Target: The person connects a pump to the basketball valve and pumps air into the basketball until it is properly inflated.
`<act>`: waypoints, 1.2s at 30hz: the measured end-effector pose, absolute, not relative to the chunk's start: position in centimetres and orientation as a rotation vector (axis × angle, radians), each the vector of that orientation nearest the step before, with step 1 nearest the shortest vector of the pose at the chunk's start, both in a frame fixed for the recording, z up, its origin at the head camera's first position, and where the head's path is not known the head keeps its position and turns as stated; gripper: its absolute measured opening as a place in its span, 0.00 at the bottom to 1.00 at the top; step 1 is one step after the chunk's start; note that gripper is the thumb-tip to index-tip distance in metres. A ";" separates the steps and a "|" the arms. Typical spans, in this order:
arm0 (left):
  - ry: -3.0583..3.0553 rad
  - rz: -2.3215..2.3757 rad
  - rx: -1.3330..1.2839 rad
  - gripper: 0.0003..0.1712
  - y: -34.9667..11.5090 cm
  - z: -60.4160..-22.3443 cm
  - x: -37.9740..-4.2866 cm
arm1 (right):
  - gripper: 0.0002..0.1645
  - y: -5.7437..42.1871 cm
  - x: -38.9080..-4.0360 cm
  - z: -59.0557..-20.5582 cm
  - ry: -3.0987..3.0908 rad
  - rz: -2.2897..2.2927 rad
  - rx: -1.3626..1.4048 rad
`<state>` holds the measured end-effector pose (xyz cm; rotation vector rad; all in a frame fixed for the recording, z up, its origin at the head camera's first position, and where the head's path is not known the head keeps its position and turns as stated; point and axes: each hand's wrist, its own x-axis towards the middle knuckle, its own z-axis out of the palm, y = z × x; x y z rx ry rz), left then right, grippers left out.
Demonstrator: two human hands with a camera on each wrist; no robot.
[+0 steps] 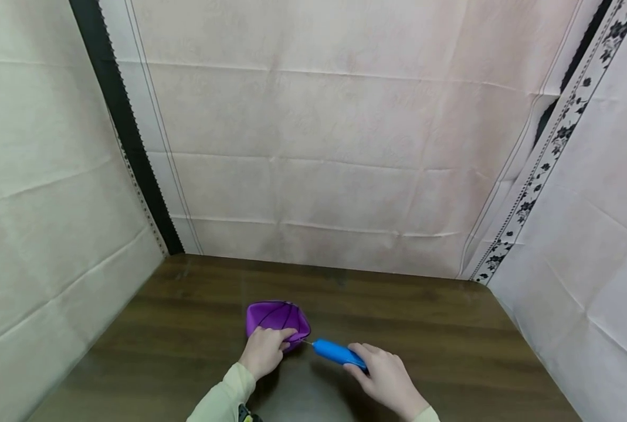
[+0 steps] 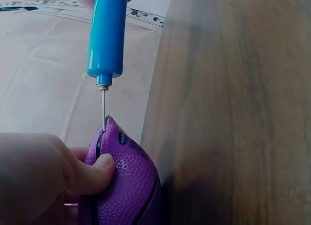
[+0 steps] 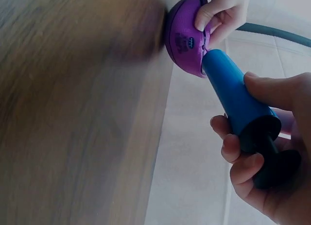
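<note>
A deflated purple mini basketball (image 1: 275,313), caved in like a bowl, is above the wooden table. My left hand (image 1: 263,353) pinches its folded rim, the thumb (image 2: 99,174) pressing the pebbled outer side. My right hand (image 1: 387,378) grips a blue hand pump (image 1: 334,351), fingers curled round the barrel near its black plunger handle (image 3: 277,169). From the pump's front end a thin metal needle (image 2: 103,108) reaches the ball's edge beside the black seam. How deep the tip sits cannot be told.
The brown wooden tabletop (image 1: 186,328) lies beneath both hands. Pale creased cloth sheets (image 1: 313,146) hang at the back and both sides, with a black strip (image 1: 134,129) at the left corner and a floral border (image 1: 551,152) at the right.
</note>
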<state>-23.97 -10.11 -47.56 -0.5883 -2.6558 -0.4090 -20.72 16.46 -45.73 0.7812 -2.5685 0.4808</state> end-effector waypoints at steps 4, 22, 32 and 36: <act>-2.674 -0.444 -0.603 0.13 -10.2 -47.4 -23.9 | 0.16 16.2 -20.9 -45.6 -2.575 0.441 0.798; -2.742 -0.618 -0.635 0.12 -9.4 -48.4 -24.9 | 0.14 12.6 -20.4 -41.4 -2.559 0.167 0.824; -2.542 -0.534 -0.628 0.08 -9.1 -50.5 -25.4 | 0.25 11.0 -20.1 -41.0 -2.585 0.184 0.744; -2.519 -0.523 -0.647 0.08 -9.1 -50.6 -25.3 | 0.30 10.2 -20.8 -40.6 -2.595 0.157 0.747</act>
